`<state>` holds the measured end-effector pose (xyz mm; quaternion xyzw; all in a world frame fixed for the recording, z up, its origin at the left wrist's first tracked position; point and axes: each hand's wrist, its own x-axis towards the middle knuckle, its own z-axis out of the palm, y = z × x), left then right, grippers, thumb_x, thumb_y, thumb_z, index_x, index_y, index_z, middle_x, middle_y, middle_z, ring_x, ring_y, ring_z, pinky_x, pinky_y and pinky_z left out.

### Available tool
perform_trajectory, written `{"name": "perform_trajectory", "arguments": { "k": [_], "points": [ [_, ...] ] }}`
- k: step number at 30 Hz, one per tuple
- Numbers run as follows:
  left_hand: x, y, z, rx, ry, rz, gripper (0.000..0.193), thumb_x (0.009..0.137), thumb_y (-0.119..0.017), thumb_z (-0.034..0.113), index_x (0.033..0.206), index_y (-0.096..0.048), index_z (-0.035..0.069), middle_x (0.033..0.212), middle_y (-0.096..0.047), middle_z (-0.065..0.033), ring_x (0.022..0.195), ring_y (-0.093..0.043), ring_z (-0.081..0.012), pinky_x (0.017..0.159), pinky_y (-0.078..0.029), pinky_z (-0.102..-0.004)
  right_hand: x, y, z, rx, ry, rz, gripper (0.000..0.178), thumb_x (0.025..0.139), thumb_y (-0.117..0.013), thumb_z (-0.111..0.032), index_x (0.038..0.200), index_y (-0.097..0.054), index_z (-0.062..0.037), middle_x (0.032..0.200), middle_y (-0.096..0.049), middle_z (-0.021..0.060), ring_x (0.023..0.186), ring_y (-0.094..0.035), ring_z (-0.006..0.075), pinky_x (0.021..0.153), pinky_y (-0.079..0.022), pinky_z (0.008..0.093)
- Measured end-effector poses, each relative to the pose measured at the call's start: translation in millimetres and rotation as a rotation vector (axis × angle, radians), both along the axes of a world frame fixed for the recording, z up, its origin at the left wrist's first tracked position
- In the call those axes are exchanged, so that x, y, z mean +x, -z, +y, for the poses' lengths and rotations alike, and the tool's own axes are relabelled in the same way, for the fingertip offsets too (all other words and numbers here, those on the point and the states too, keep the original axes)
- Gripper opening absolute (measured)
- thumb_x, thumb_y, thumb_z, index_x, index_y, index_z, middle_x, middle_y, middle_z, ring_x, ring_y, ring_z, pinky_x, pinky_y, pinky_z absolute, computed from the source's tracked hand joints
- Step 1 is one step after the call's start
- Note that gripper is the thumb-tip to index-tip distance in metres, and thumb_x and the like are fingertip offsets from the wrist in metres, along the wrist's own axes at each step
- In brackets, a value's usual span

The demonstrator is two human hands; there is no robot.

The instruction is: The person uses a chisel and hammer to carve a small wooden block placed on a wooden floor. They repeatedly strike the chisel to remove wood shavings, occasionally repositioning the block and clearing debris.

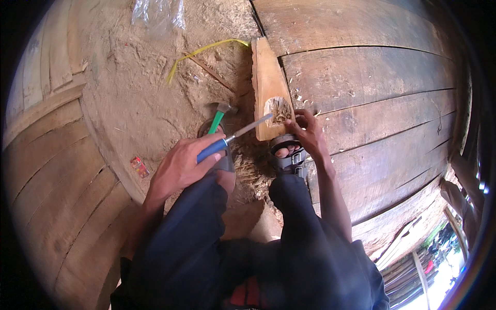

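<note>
My left hand (181, 161) is closed around the blue handle of a chisel (250, 127). The chisel's metal blade points up to the right, its tip at a rough hollow (278, 111) cut in a tapered wooden block (265, 67). Loose chips lie inside the hollow. At the block's lower right edge, my right hand (311, 135) has its thumb on the wood beside the hollow and its other fingers bent along the side. A hammer (217, 121) with a green handle stands by my left foot, its head uppermost. My right sandal (289, 154) is against the block's near end.
Wide planks (361, 72) with scattered shavings lie to the right. On the dirt ground (134, 77) are a yellow strap (201, 50), a thin stick (212, 73), a small red packet (139, 167) and clear plastic (157, 14). Board walling (57, 155) rises at the left.
</note>
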<state>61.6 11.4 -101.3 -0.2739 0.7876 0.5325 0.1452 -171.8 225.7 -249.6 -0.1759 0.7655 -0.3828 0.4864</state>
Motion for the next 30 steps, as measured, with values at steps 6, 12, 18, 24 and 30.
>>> {"name": "perform_trajectory", "arguments": {
  "k": [6, 12, 18, 24, 30],
  "points": [
    [0.2, 11.9, 18.1, -0.066, -0.003, -0.082, 0.040, 0.091, -0.059, 0.008, 0.130, -0.057, 0.001, 0.110, -0.068, -0.0213, 0.100, -0.068, -0.0325, 0.086, -0.052, -0.0387, -7.8, -17.9, -18.9, -0.019, -0.008, 0.184, 0.043, 0.089, -0.070, -0.034, 0.119, -0.062, -0.0037, 0.102, -0.068, 0.0184, 0.093, -0.068, 0.0257, 0.081, -0.053, 0.0369],
    [0.5, 35.2, 23.1, -0.134, -0.006, 0.007, 0.038, 0.093, -0.057, 0.008, 0.130, -0.057, 0.001, 0.097, -0.069, -0.0190, 0.087, -0.070, -0.0308, 0.080, -0.053, -0.0396, -10.4, -12.2, -13.1, -0.051, -0.078, 0.212, 0.047, 0.095, -0.060, -0.036, 0.129, -0.058, -0.0032, 0.113, -0.066, 0.0229, 0.104, -0.066, 0.0318, 0.086, -0.052, 0.0406],
    [-9.9, 42.4, 16.3, -0.122, 0.051, 0.044, 0.039, 0.093, -0.057, 0.008, 0.130, -0.057, -0.001, 0.084, -0.067, -0.0183, 0.077, -0.070, -0.0275, 0.074, -0.054, -0.0364, -20.1, -7.8, -11.2, -0.051, -0.139, 0.132, 0.046, 0.098, -0.055, -0.037, 0.130, -0.059, -0.0044, 0.109, -0.068, 0.0239, 0.108, -0.066, 0.0337, 0.089, -0.050, 0.0400],
    [-15.7, 39.8, 9.2, 0.114, -0.089, -0.037, 0.036, 0.093, -0.056, 0.007, 0.127, -0.059, -0.003, 0.083, -0.066, -0.0197, 0.077, -0.071, -0.0270, 0.075, -0.055, -0.0355, -24.8, -8.5, -12.7, -0.023, -0.213, 0.188, 0.047, 0.099, -0.050, -0.042, 0.133, -0.058, -0.0099, 0.111, -0.067, 0.0230, 0.108, -0.065, 0.0373, 0.089, -0.050, 0.0412],
    [-26.0, 36.7, 19.4, -0.063, 0.023, 0.022, 0.038, 0.092, -0.059, 0.017, 0.125, -0.060, -0.001, 0.097, -0.068, -0.0241, 0.084, -0.068, -0.0379, 0.080, -0.052, -0.0425, -22.1, -9.1, -10.2, -0.058, -0.193, 0.169, 0.047, 0.099, -0.051, -0.042, 0.133, -0.058, -0.0095, 0.107, -0.068, 0.0240, 0.104, -0.067, 0.0342, 0.086, -0.050, 0.0405]
  ]
}}
